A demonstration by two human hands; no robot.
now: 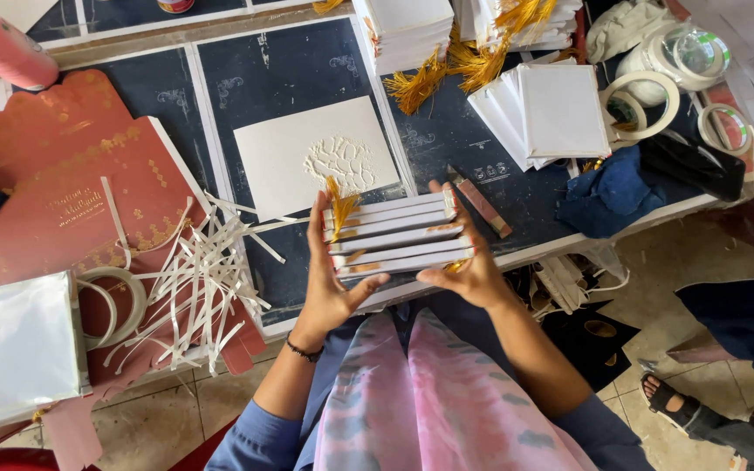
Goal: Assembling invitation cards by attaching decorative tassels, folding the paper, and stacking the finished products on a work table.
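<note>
Both hands clamp a small stack of white booklets [397,237] between them at the near edge of the tabletop [482,148]. The left hand [329,270] has its fingers stretched up along the stack's left end with the thumb tucked under; the right hand [469,257] curls its fingers around the right end, thumb beneath. A gold tassel [339,202] sticks out at the stack's top left.

The booklets sit staggered, not squared, and part of the stack hangs beyond the table edge over the lap. If either palm eases its pressure, the middle ones could slide out and drop to the floor; the loose tassel could also get pinched and bent.

An embossed cream card [316,155] lies flat just beyond the stack. To the left, red gold-printed folders [63,187] fan toward the left edge, with white paper strips [198,283] heaped on them and a silvery white packet [32,340] at the near left corner. More white booklets with tassels [482,52] pile along the far edge, and tape rolls [656,92] rest near the right edge. A brown utility knife [480,202] lies beside the right fingers.
</note>
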